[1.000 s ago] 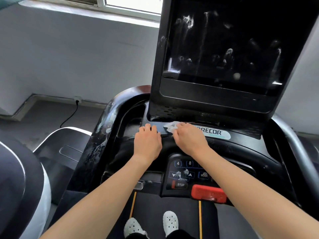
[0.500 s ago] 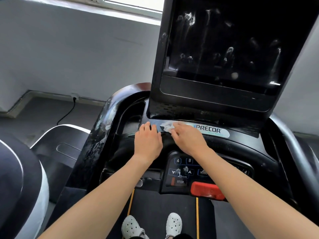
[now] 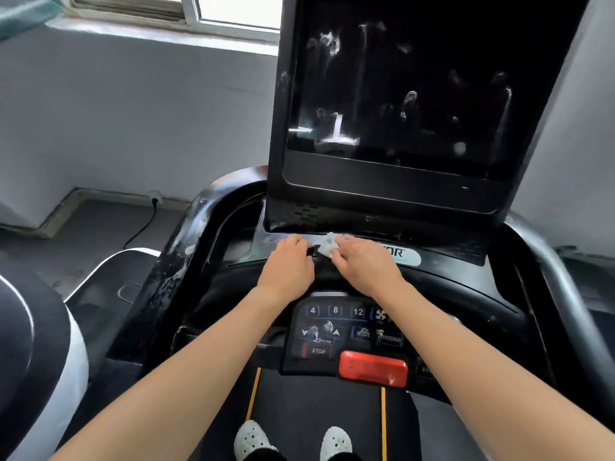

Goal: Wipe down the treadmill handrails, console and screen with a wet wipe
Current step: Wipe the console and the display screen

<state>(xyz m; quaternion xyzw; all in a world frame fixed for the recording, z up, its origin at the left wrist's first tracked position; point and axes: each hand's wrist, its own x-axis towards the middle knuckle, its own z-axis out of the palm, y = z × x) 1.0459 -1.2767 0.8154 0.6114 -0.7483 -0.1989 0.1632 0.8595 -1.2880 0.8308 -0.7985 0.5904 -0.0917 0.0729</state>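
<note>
A crumpled white wet wipe [image 3: 326, 245] lies on the black console ledge [image 3: 442, 261] just under the big dark screen [image 3: 409, 88], which carries wet streaks. My right hand [image 3: 362, 264] presses the wipe down with its fingers bent over it, covering part of the brand label [image 3: 404, 255]. My left hand [image 3: 288, 266] rests on the ledge right beside the wipe, fingers curved over the edge. Below both wrists sits the button panel [image 3: 346, 331] with a red stop bar [image 3: 372, 367]. The right handrail [image 3: 565, 294] curves down at the right.
A second treadmill [image 3: 40, 344] stands close on the left. A power cord [image 3: 143, 224] runs from a wall socket across the grey floor. The left console arm [image 3: 173, 261] shows wet smears. My white shoes [image 3: 253, 440] stand on the belt below.
My right hand has slid the wipe a little to the left along the ledge, closer to my left hand. The left hand has stayed put. The view has tilted slightly.
</note>
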